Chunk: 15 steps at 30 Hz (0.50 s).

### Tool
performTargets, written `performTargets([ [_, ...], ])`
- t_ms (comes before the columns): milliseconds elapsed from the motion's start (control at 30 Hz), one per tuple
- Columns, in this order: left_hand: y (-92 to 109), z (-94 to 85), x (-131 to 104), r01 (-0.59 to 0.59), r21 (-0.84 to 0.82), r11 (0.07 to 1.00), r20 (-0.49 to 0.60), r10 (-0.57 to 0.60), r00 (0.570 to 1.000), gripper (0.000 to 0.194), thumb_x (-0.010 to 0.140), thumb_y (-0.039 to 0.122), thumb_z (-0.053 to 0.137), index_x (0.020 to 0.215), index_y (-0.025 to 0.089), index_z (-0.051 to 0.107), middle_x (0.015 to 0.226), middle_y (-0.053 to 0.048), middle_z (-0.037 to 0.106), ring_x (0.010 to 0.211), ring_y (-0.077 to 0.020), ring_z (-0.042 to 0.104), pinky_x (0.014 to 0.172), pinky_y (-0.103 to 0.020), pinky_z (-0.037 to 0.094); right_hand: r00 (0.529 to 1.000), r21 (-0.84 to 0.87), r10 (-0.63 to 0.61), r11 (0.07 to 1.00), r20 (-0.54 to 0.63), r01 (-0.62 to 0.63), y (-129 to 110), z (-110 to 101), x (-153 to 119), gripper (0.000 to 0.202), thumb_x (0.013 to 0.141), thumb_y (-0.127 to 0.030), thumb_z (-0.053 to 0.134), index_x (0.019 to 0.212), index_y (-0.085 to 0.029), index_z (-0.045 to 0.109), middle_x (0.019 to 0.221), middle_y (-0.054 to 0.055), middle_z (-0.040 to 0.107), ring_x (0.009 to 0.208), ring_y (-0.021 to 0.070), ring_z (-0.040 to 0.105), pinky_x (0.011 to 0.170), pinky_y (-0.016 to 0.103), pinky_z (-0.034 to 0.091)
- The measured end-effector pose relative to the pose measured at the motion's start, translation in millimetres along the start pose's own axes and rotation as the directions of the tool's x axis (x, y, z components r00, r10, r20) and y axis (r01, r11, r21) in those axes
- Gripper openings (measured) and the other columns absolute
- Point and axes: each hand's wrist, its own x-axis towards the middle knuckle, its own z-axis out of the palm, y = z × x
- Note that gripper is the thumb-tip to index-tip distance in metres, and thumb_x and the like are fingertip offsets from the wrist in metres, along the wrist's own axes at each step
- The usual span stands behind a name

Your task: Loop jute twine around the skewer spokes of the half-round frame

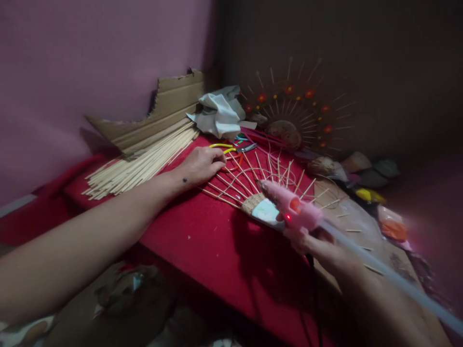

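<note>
A half-round fan of thin wooden sticks lies on the red cloth, spreading from a base wrapped in twine with a pale blue patch. Thin twine curves across the sticks. My left hand rests at the fan's left outer edge with its fingers curled closed; what they grip there is hidden. My right hand is wrapped around a pink glue gun with a red light lit. The gun's nozzle hovers over the middle of the fan, and a long translucent glue stick sticks out behind it.
Yellow-handled pliers and red-handled scissors lie beyond my left hand. A bundle of pale sticks, cardboard and a grey-white cloth are at the back left. A flower-decorated stick fan leans behind. Plastic packets lie right.
</note>
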Motion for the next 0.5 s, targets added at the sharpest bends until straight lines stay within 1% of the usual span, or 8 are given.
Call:
performTargets([
  [133,-2,1.3,1,-0.009,0.049,0.999,0.024,0.008,1.000,0.020,0.079,0.025,0.052,0.086,0.015,0.069,0.083,-0.007,0.069,0.076,-0.0171,0.059,0.072,-0.030,0.042,0.986,-0.249,-0.169,0.955,-0.001,0.164,-4,-24,-24,0.027,0.071,-0.030,0.070,0.098,-0.027,0.068,0.089,0.005,0.066,0.075,0.0221,0.063,0.055,0.028,0.049],
  [200,-2,2.3,1,-0.012,0.066,0.998,0.021,0.010,1.000,0.021,0.080,0.024,0.052,0.086,0.015,0.069,0.083,-0.006,0.069,0.077,-0.0169,0.059,0.072,-0.030,0.042,0.972,-0.413,-0.232,0.889,-0.028,0.200,2,-44,-41,0.029,0.075,-0.031,0.066,0.104,-0.028,0.064,0.098,0.006,0.064,0.083,0.0226,0.064,0.060,0.028,0.051],
  [233,-1,2.7,1,-0.006,0.071,0.997,0.020,0.005,1.000,0.021,0.080,0.023,0.052,0.086,0.015,0.069,0.083,-0.006,0.069,0.077,-0.0168,0.060,0.073,-0.029,0.042,0.971,-0.522,-0.235,0.834,-0.038,0.181,7,-56,-52,0.029,0.078,-0.030,0.063,0.106,-0.030,0.062,0.102,0.005,0.063,0.086,0.0224,0.063,0.061,0.028,0.051],
  [300,1,2.8,1,0.015,0.071,0.997,0.024,-0.016,1.000,0.021,0.080,0.023,0.051,0.088,0.014,0.070,0.083,-0.006,0.069,0.077,-0.0169,0.060,0.073,-0.029,0.042,0.964,-0.717,-0.242,0.691,-0.112,0.090,19,-79,-76,0.030,0.077,-0.032,0.064,0.106,-0.031,0.060,0.107,0.005,0.061,0.090,0.0237,0.062,0.066,0.031,0.051],
  [333,2,2.6,0,0.027,0.068,0.997,0.026,-0.029,0.999,0.022,0.080,0.023,0.051,0.088,0.014,0.070,0.083,-0.006,0.069,0.077,-0.0172,0.061,0.074,-0.029,0.042,0.961,-0.756,-0.203,0.654,-0.187,-0.009,26,-90,-89,0.031,0.077,-0.032,0.063,0.108,-0.031,0.059,0.108,0.006,0.060,0.095,0.0254,0.061,0.072,0.033,0.051],
  [367,3,2.2,0,0.037,0.064,0.997,0.032,-0.039,0.999,0.022,0.081,0.023,0.051,0.089,0.014,0.070,0.084,-0.007,0.069,0.078,-0.0175,0.061,0.074,-0.030,0.042,0.955,-0.762,-0.150,0.639,-0.257,-0.105,32,-99,-102,0.030,0.077,-0.033,0.062,0.107,-0.030,0.058,0.109,0.007,0.060,0.096,0.0266,0.061,0.073,0.035,0.051],
  [433,4,1.4,0,0.051,0.056,0.997,0.041,-0.054,0.998,0.023,0.081,0.024,0.051,0.090,0.014,0.070,0.084,-0.007,0.069,0.079,-0.0181,0.061,0.074,-0.030,0.042,0.899,-0.724,-0.082,0.626,-0.430,-0.289,41,-112,-127,0.023,0.080,-0.039,0.058,0.101,-0.031,0.059,0.101,0.007,0.062,0.089,0.0274,0.063,0.071,0.037,0.052],
  [500,6,0.7,0,0.059,0.053,0.997,0.049,-0.062,0.997,0.023,0.080,0.025,0.051,0.090,0.014,0.070,0.083,-0.006,0.069,0.079,-0.0184,0.061,0.075,-0.030,0.042,0.849,-0.701,-0.037,0.584,-0.528,-0.410,47,-117,-148,0.020,0.080,-0.047,0.054,0.095,-0.034,0.059,0.094,0.006,0.065,0.082,0.0272,0.066,0.066,0.037,0.053],
])
